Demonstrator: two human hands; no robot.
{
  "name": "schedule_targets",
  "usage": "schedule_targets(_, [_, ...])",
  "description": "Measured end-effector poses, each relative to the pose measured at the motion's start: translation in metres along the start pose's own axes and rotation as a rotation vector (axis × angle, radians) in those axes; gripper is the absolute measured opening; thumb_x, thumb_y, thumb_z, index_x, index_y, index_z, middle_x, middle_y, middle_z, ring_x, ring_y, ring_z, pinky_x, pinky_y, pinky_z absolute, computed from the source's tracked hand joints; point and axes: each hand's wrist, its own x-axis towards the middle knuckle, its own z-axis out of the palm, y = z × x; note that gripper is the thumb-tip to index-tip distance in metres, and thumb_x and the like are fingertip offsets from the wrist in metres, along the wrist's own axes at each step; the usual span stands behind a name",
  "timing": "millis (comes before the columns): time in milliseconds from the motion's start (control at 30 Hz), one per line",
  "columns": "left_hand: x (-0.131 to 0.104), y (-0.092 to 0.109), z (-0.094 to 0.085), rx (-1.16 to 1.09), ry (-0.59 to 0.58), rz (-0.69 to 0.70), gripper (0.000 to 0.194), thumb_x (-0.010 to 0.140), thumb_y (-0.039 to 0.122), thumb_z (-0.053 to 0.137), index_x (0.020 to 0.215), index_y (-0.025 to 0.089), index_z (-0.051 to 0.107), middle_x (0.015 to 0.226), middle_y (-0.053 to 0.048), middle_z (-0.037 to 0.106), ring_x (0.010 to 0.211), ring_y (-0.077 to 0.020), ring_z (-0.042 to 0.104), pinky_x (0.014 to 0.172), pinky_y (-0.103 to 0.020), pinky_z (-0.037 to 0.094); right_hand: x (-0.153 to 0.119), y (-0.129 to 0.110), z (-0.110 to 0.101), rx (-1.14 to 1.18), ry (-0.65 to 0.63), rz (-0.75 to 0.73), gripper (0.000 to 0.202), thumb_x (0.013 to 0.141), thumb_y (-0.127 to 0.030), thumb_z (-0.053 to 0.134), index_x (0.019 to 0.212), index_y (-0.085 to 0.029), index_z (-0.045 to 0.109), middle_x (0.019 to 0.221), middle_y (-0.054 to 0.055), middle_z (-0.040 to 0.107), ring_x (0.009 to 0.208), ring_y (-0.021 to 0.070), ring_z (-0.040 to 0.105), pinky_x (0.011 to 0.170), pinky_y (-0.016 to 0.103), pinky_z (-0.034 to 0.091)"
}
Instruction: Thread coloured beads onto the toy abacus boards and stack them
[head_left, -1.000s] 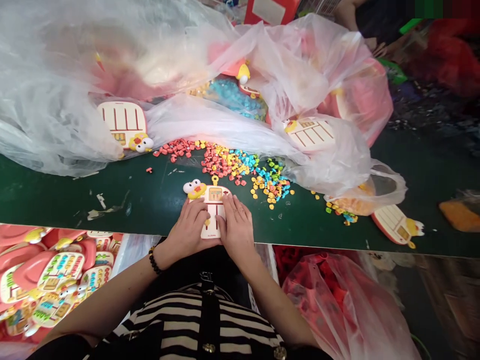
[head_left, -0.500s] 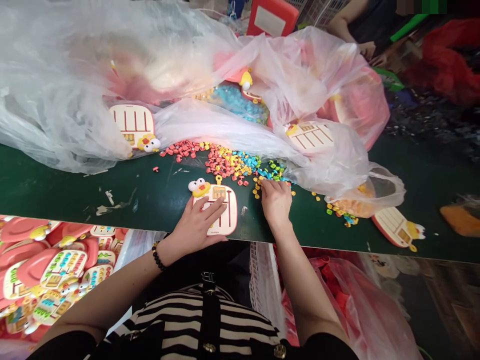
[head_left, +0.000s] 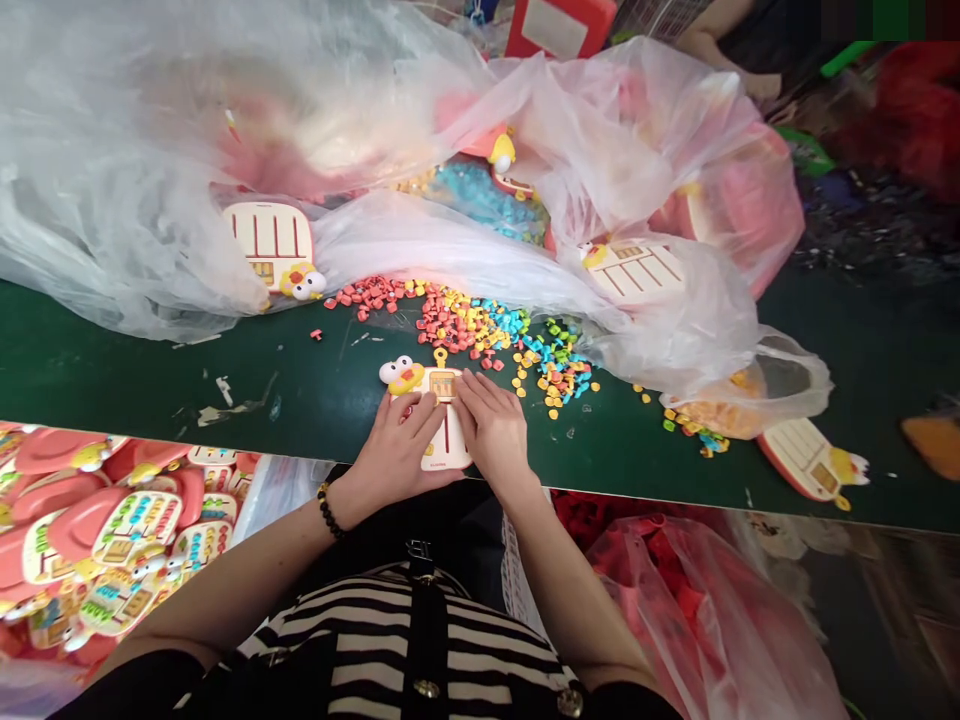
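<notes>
A cream toy board [head_left: 448,455] with a duck head at its upper left and dark slots lies on the green table in front of me. My left hand [head_left: 397,440] grips the board's left side, its fingertips curled over the face and the thumb along the lower edge. Over the right side of the board, my right hand [head_left: 496,425] has its fingers pressed together on the surface. Whatever is under those fingertips is hidden. Just beyond the board lies a heap of small plastic pieces [head_left: 454,325] in red, yellow, blue and green.
Clear plastic bags [head_left: 480,255] cover the back of the table [head_left: 150,385]. Similar boards lie at back left [head_left: 274,240] and right [head_left: 802,460]. Finished-looking boards with coloured pieces [head_left: 139,520] fill a container at lower left. A co-worker's arm [head_left: 720,35] shows at upper right.
My right hand has moved left from the pile of small pieces onto the board. My left hand stays at the board, its fingers now more curled.
</notes>
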Motion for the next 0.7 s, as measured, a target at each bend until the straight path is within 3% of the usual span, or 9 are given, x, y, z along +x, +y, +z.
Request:
schedule_targets(167, [0.0, 0.002, 0.002, 0.04, 0.03, -0.042, 0.068, 0.078, 0.057, 0.06, 0.124, 0.008, 0.053, 0.12, -0.021, 0.057, 0.113, -0.0346, 0.049, 0.102, -0.054, 0.035, -0.024, -0.011, 0.001, -0.062, -0.01, 0.042, 0.04, 0.097, -0.025, 0.04, 0.135, -0.018, 0.053, 0.135, 0.011, 0.058, 0.129, 0.0224, 0.051, 0.101, 0.039, 0.042])
schedule_targets(267, [-0.002, -0.001, 0.0, -0.013, 0.035, -0.004, 0.058, 0.076, 0.057, 0.063, 0.114, 0.013, 0.057, 0.112, -0.017, 0.06, 0.108, -0.0317, 0.051, 0.102, -0.053, 0.036, -0.031, -0.015, 0.007, -0.061, -0.012, 0.065, 0.044, 0.098, -0.024, 0.038, 0.141, -0.018, 0.045, 0.14, 0.012, 0.053, 0.134, 0.023, 0.046, 0.103, 0.04, 0.041])
schedule_targets(367, [-0.005, -0.006, -0.001, -0.081, 0.023, 0.041, 0.042, 0.076, 0.052, 0.067, 0.099, 0.018, 0.058, 0.1, -0.01, 0.062, 0.1, -0.0273, 0.053, 0.103, -0.052, 0.038, -0.036, -0.018, 0.012, -0.066, 0.017, 0.067, 0.042, 0.097, -0.023, 0.039, 0.138, -0.017, 0.049, 0.139, 0.013, 0.054, 0.132, 0.0232, 0.047, 0.103, 0.039, 0.041])
schedule_targets(467, [-0.007, -0.01, 0.0, -0.104, 0.05, 0.044, 0.038, 0.076, 0.048, 0.068, 0.096, 0.019, 0.054, 0.097, -0.009, 0.059, 0.098, -0.026, 0.053, 0.102, -0.052, 0.039, -0.038, -0.022, 0.014, -0.079, 0.06, 0.069, 0.04, 0.097, -0.019, 0.039, 0.133, -0.017, 0.054, 0.134, 0.013, 0.059, 0.128, 0.023, 0.052, 0.103, 0.04, 0.042])
schedule_targets(533, [-0.009, -0.011, 0.001, -0.138, 0.098, 0.039, 0.043, 0.075, 0.046, 0.069, 0.102, 0.019, 0.051, 0.098, -0.009, 0.056, 0.098, -0.0257, 0.054, 0.1, -0.052, 0.042, -0.035, -0.025, 0.012, -0.051, 0.029, 0.025, 0.041, 0.096, -0.016, 0.038, 0.135, -0.017, 0.052, 0.133, 0.012, 0.06, 0.128, 0.0221, 0.052, 0.104, 0.04, 0.041])
schedule_targets(700, [-0.01, -0.011, 0.003, -0.183, 0.205, 0.012, 0.077, 0.069, 0.049, 0.075, 0.128, 0.019, 0.035, 0.118, -0.014, 0.045, 0.112, -0.0291, 0.049, 0.095, -0.049, 0.047, -0.017, -0.025, 0.002, 0.07, -0.125, -0.083, 0.05, 0.093, -0.013, 0.037, 0.143, -0.012, 0.04, 0.137, 0.013, 0.056, 0.132, 0.0201, 0.048, 0.107, 0.039, 0.04])
